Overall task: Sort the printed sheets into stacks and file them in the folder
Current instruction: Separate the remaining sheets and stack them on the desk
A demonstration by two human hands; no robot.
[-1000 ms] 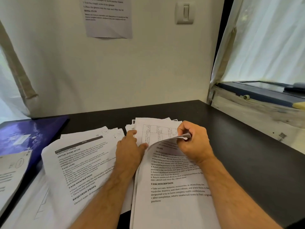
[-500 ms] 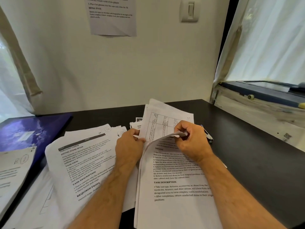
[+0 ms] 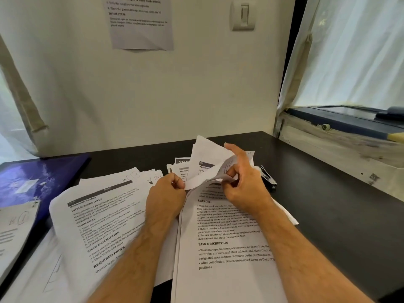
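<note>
A loose pile of printed sheets [image 3: 105,217] spreads over the left and middle of the black desk [image 3: 323,215]. A second stack [image 3: 225,259] lies under my forearms at the centre. My left hand [image 3: 166,197] pinches the left edge of a curled sheet [image 3: 205,162] lifted off that stack. My right hand [image 3: 244,182] grips the same sheet's folded-over top with thumb and curled fingers, the index finger raised. A blue folder [image 3: 37,178] lies at the far left, partly under papers.
A black stapler [image 3: 267,177] lies just right of my right hand. More sheets [image 3: 13,232] overlap the folder at the left edge. A paper notice [image 3: 140,22] hangs on the wall behind. A window sill [image 3: 341,136] and curtain border the desk's right side.
The top sheet has been peeled up and back from the stack, its top edge now standing higher. My right index finger has lifted off it. The stapler has come into view.
</note>
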